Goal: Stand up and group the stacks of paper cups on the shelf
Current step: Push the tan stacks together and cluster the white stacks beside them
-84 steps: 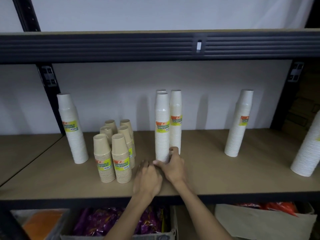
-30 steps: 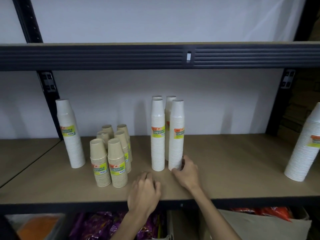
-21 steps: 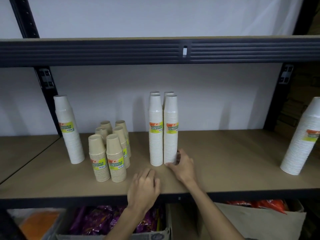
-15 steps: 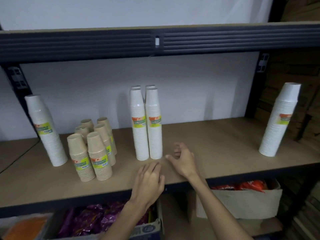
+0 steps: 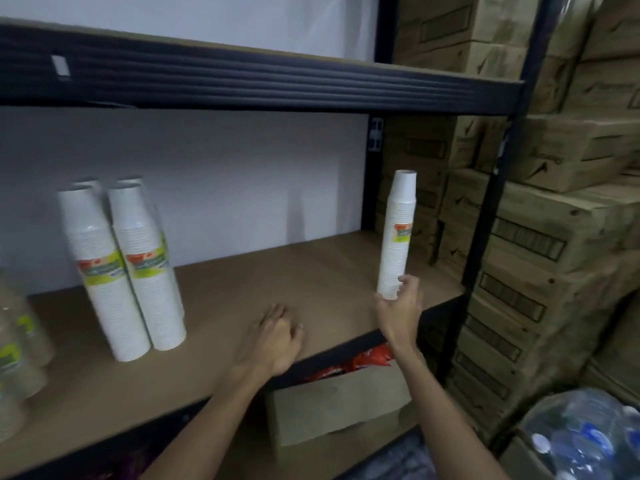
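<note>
A lone white cup stack stands upright near the right end of the wooden shelf. My right hand grips its base. A group of tall white cup stacks stands together at the left, front two with yellow-green labels, others half hidden behind. My left hand rests palm down on the shelf near its front edge, holding nothing, fingers curled. Short brown cup stacks show blurred at the far left edge.
Black upright posts and a dark shelf beam frame the bay. Cardboard cartons are piled to the right. Below the shelf sit a brown box with red packets and wrapped water bottles.
My view has swung right. My right hand left the grouped white stacks and moved right to take the lone stack's base. My left hand stays on the shelf.
</note>
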Motion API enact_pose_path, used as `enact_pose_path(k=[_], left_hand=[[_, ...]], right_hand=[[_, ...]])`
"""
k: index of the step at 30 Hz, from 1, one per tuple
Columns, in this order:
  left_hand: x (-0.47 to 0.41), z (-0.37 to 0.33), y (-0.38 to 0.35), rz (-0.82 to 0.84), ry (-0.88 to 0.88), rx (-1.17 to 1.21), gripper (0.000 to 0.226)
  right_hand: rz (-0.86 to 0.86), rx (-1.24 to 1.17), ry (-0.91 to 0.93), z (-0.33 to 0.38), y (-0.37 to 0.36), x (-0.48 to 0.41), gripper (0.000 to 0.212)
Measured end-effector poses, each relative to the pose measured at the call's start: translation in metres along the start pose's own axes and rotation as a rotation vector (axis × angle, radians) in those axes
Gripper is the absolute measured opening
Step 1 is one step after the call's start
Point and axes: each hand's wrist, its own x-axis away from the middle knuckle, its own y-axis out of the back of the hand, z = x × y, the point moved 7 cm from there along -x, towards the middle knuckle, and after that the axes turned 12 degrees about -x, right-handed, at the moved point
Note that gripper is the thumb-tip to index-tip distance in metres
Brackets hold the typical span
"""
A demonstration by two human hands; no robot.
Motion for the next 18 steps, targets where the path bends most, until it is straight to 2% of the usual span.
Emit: enact_pose_path(k=[2,4,9,13,18], left_hand=[[0.002,0.003,0.005,-0.023,0.013,0.002,0.057],[0.006,0.003,0.011,-0.060,0.019,0.011,0.053],[0.020,0.012,0.015,-0.073,0.031,0.045,0.049],[0.049,0.030,0.029,-0.151,0.015,0.019,0.046],[0.103,0.060,0.051,-0.290,-0.036,-0.060,0.029]], right_hand=[[0.094,0.015,-0.032,-0.007,-0.004,-0.018,0.074],[0.151,0.018,-0.072,-0.013,-0.009,-0.032,0.084],[0.190,0.078,-0.147,-0.016,-0.015,-0.045,0.069],[0.296,0.065,-0.071,0.002,-0.025,-0.023,0.064],[0.436,-0.023,0.015,0.035,-0.065,0.043,0.055]])
